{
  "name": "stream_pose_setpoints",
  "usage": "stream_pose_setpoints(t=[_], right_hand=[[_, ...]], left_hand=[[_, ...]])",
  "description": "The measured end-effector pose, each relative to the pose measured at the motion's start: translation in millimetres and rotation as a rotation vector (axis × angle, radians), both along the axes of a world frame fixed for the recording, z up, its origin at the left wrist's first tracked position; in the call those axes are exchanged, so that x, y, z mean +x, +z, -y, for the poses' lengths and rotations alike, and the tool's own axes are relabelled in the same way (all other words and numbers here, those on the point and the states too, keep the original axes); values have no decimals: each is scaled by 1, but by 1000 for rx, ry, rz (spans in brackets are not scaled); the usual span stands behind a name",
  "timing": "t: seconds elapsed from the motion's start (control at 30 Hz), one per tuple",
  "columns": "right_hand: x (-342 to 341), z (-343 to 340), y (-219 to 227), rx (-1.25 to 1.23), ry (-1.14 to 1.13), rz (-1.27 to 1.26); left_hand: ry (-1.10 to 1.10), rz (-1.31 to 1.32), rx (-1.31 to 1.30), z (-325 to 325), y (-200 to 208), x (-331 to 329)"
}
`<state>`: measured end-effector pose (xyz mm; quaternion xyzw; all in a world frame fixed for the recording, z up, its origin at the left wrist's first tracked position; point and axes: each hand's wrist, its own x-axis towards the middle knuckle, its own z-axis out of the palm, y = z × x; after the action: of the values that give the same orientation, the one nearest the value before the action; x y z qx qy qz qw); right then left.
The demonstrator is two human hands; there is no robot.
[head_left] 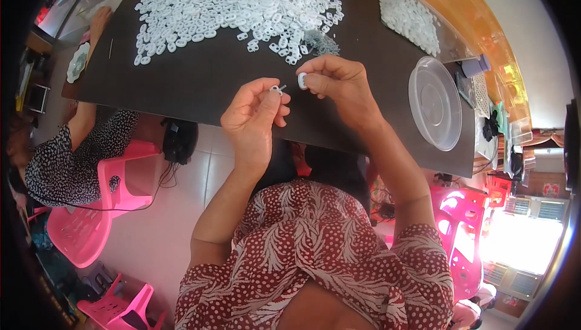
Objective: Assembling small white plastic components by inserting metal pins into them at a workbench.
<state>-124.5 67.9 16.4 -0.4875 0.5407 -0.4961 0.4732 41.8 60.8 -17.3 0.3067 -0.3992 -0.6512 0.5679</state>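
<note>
Head view: left hand (257, 109) has its grip pinched on a small white piece (275, 89), right hand (344, 85) on a white oval (302, 80), both over a dark counter (187, 82) bearing heaped white parts (181, 9), a pink chair (83, 254) left, a bright window (526, 242) far right.

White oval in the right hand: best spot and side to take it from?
Probably by its free left edge, coming from the left: the white oval piece shows its long axis roughly up the picture, while the right hand covers its right edge.
</note>
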Motion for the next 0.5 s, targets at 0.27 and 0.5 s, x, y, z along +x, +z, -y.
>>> stream_pose_setpoints(t=[0.27, 0.5], right_hand=[[6, -15, -7, 29, 2, 169], [10, -20, -8, -2, 2, 127]], left_hand=[[-40, 48, 18, -18, 8, 0], [-53, 99, 45, -25, 5, -1]])
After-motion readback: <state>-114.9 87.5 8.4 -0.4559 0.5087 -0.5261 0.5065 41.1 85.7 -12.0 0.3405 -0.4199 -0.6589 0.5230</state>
